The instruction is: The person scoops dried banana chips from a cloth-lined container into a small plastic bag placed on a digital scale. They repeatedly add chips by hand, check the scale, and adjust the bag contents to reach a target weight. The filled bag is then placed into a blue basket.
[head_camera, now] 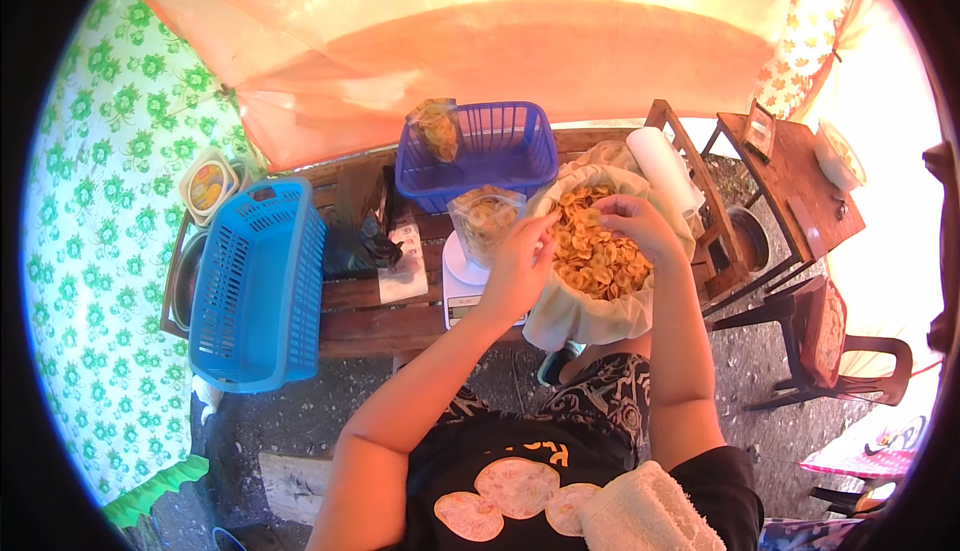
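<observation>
Thin golden-brown chips (pixel 600 262) fill a container lined with pale cloth (pixel 562 318). Over the upper right of the heap is my right hand (pixel 637 225), its fingertips bent at the chips; whether a chip is between them I cannot tell. My left hand (pixel 525 262) is at the heap's left edge, fingers partly spread, between the chips and a clear pouch. That clear pouch (pixel 484 225), partly filled with chips, stands upright on a white kitchen scale (pixel 459 292). Behind it, another filled pouch (pixel 437 131) leans inside a purple plastic basket (pixel 487 176).
A large blue plastic basket (pixel 251 288) stands at the left of the slatted wooden bench (pixel 367 330). Black plastic (pixel 352 247) lies beside it. A white roll (pixel 660 165) rests behind the cloth-lined container. A wooden table (pixel 802 183) and a brown plastic chair (pixel 870 371) are at right.
</observation>
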Demonstrator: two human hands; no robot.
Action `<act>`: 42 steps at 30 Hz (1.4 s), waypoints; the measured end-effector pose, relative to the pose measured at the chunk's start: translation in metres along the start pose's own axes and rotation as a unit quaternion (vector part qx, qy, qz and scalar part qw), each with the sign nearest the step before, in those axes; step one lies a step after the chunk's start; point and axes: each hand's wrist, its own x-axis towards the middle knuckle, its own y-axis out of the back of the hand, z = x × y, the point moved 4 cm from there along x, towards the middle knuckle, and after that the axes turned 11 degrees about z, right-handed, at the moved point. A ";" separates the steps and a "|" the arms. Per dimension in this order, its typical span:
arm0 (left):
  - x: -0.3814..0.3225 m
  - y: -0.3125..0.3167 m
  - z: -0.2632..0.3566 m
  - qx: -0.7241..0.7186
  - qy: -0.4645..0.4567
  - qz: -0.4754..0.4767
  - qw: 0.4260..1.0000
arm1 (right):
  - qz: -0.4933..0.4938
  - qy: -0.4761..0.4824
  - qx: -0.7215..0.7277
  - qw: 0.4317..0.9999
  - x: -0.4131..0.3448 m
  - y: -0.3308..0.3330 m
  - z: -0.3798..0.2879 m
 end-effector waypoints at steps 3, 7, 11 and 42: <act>0.015 -0.029 -0.013 -0.050 0.047 0.017 0.998 | -0.035 0.037 0.030 0.998 -0.013 -0.019 -0.017; 0.031 -0.038 -0.030 -0.019 0.092 -0.007 0.996 | 0.084 0.026 -0.151 0.985 -0.016 -0.006 -0.008; 0.025 -0.035 -0.041 -0.005 0.107 0.004 0.994 | 0.210 0.055 -0.427 0.878 -0.027 0.004 0.036; 0.055 0.090 -0.011 0.202 -0.147 0.091 0.964 | 0.163 0.271 -0.151 0.936 0.026 -0.067 -0.057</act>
